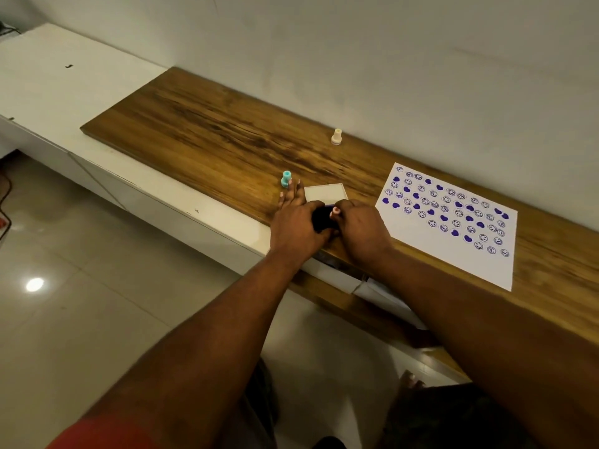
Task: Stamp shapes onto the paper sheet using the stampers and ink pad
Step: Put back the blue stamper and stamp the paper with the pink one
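The wooden top [210, 124] carries everything, and both hands work at its near edge. The paper sheet [453, 254] lies flat just right of the right hand. It is already crowded with purple hearts and round faces, though its near-left part is still bare. Lying that close, it probably makes the trip from ink to paper short.

The left hand [296, 230] lies along the left side of the ink pad [322, 220], its fingers straight and slightly spread, pointing away over the wood. This looks like bracing, to keep the pad from sliding.

The right hand [361, 230] has its fingers curled onto the pad's right edge, gripping it between fingertips and thumb. Whether a small stamper is tucked under them I cannot tell.

The dark pad sits between the two hands, with its white lid [325, 192] open just beyond the fingertips, so the ink is exposed.

The teal stamper [286, 179] stands upright right at the left fingertips, within easy reach. The cream stamper [336, 137] stands well beyond both hands, apparently set aside.
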### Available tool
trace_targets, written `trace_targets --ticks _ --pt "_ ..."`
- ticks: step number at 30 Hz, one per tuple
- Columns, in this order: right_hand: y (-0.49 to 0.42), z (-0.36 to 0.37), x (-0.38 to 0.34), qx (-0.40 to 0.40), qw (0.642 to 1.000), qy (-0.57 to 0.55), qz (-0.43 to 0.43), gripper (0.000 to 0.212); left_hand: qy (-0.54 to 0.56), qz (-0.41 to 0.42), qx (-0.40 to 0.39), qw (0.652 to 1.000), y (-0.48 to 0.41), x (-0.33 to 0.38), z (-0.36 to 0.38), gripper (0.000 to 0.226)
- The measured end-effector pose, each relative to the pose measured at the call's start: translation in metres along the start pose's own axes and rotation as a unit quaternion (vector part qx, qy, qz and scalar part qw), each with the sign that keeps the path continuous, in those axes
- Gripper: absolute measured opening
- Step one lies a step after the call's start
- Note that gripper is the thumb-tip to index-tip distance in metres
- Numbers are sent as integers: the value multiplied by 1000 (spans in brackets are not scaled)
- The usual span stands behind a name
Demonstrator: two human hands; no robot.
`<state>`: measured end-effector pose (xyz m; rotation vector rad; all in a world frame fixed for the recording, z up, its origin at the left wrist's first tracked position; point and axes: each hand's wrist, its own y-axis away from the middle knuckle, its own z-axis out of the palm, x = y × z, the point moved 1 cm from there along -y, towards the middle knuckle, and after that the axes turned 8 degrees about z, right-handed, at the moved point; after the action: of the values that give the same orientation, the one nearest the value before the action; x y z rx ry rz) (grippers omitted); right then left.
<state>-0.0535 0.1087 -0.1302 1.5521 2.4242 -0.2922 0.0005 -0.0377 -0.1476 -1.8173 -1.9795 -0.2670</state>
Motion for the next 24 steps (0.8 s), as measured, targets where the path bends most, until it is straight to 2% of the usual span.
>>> trace_targets --ticks 6,9,13,15,19,24 --pt "-8 -4 7 -35 999 -7 -25 25 -40 6 -24 999 -4 7 -8 71" --pt "-10 -11 10 -43 996 -72 -7 25 -68 9 -31 997 -4 12 -9 70" --pt "-3 -41 33 51 980 -191 24 29 -87 30 -32 995 -2 23 -5 83" --pt "1 -54 58 86 977 -190 48 29 -96 67 -29 993 -5 37 -4 84" --pt "7 -60 109 90 979 -144 111 30 -108 149 -67 981 -5 69 10 74" --pt "2 -51 122 61 985 -133 91 28 -123 212 -99 964 -3 81 37 73"
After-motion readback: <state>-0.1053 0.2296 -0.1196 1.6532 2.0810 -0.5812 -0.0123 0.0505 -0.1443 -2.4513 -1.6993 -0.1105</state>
